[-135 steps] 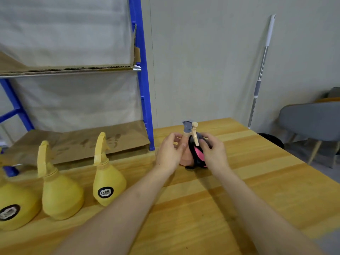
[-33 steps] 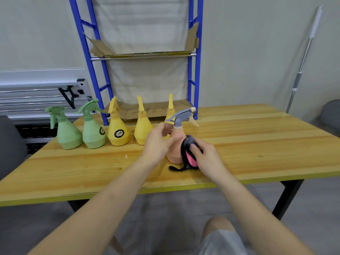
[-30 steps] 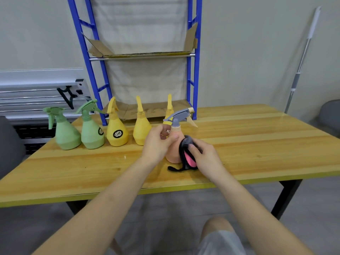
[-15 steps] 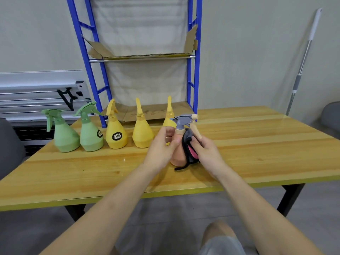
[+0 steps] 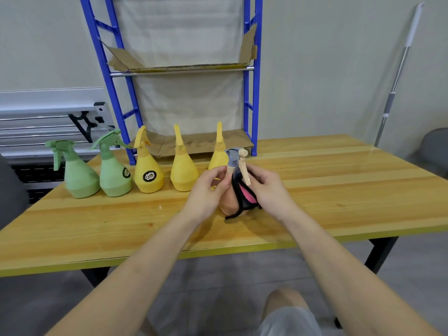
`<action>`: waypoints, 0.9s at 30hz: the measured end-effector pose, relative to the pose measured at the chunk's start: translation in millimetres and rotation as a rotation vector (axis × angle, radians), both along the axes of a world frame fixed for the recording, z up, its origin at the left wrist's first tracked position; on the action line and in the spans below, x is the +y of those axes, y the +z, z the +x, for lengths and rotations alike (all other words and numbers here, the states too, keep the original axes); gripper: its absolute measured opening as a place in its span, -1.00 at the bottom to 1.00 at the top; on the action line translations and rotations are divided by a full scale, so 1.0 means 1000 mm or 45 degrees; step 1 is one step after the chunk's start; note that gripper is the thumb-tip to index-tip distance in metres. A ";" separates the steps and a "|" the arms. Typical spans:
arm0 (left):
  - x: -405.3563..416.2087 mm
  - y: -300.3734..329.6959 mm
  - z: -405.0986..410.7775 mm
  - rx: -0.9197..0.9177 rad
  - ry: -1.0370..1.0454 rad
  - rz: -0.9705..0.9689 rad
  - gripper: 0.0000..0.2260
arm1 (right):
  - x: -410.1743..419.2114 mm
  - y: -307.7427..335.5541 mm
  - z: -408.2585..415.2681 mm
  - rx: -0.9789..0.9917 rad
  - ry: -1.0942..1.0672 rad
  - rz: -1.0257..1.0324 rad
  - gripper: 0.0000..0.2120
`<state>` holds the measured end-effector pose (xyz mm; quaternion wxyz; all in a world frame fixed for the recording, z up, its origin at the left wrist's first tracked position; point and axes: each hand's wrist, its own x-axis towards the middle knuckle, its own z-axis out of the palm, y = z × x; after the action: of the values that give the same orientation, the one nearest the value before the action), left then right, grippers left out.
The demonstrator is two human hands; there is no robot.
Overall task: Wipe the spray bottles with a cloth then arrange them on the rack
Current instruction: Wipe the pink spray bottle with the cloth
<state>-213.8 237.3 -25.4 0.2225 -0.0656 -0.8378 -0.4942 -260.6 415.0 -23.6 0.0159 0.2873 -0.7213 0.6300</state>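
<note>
Wiping a peach spray bottle [image 5: 227,202] at the near middle of the worktop [image 5: 97,229], a person works with both forearms reaching in from the bottom of the frame. The left hand [image 5: 206,190] curls its fingers round the bottle's neck, just under the grey trigger head [image 5: 233,156], steadying it upright. The right hand [image 5: 269,187] grips a black-and-pink cloth [image 5: 244,198] and presses it against the bottle's right flank; a black edge of the cloth trails down to the wood beside the base.

The bottle stands between the two hands, its long axis vertical, base on the worktop, with its beige trigger lever [image 5: 245,173] hanging toward the cloth hand. It looks to be in the middle of its wipe.

Behind it, well apart from the hands, five more bottles wait in a row: three yellow ones [image 5: 181,175] and, further left, two green ones [image 5: 97,175]. All stand upright on the worktop, none on a shelf.

Farther back, touching the rear edge of the worktop, rises the blue rack [image 5: 254,93], its lower shelf lined with cardboard [image 5: 198,144] and an upper shelf likewise. The rack lies straight ahead and slightly left of the held bottle, so the placing move would likely carry it forward, away from the body, past the yellow row. The left hand, already holding the neck, seems the better placed to lift it.

A mop handle [image 5: 397,76] leans on the far wall at right.
</note>
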 end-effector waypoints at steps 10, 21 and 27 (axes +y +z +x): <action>0.005 -0.016 0.006 0.008 0.075 0.158 -0.65 | 0.019 -0.032 0.003 0.043 -0.124 0.226 -0.69; -0.005 -0.012 0.004 -0.035 0.022 -0.022 -0.69 | -0.010 0.001 0.013 0.027 -0.090 -0.052 -0.71; -0.016 -0.008 0.005 -0.100 -0.087 0.114 -0.72 | -0.003 -0.016 0.013 0.080 -0.065 0.050 -0.69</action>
<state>-208.8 221.3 -33.1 0.1751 -0.0648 -0.8203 -0.5406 -247.3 411.7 -39.5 0.0488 0.2887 -0.7397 0.6059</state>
